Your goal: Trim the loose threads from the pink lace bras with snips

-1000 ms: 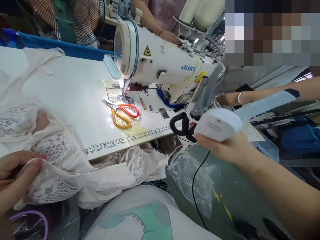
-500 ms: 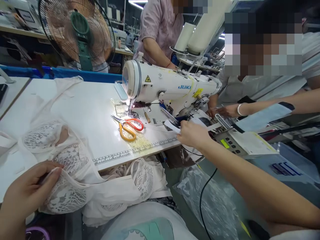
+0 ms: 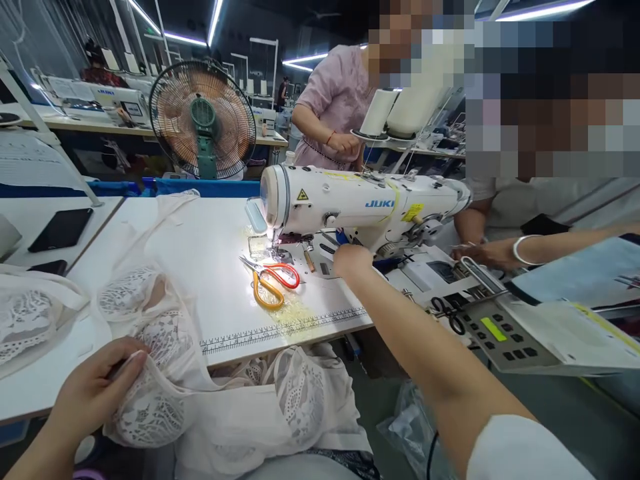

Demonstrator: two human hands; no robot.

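Note:
My left hand (image 3: pixel 103 390) pinches the edge of a white lace bra (image 3: pixel 163 340) between thumb and fingers. The bra spreads over the table's left front, and more white lace bras (image 3: pixel 300 393) hang below the table edge. My right hand (image 3: pixel 353 260) reaches under the arm of a white JUKI sewing machine (image 3: pixel 345 200). Its back faces me and hides its fingers; something dark and something blue show just beyond it. Scissors (image 3: pixel 270 283) with one red and one yellow-orange handle lie before the needle area, slightly spread, touched by neither hand.
A ruler strip (image 3: pixel 285 330) runs along the table's front edge. Another bra (image 3: pixel 30 320) and a phone (image 3: pixel 61 230) lie at left. A control box (image 3: pixel 505 333) juts out at right. A fan (image 3: pixel 203 120) and two people stand or sit beyond the machine.
My right hand has moved left and further in under the machine arm, away from the white strip beside it. The left hand keeps its pinch on the bra. The view has tilted up.

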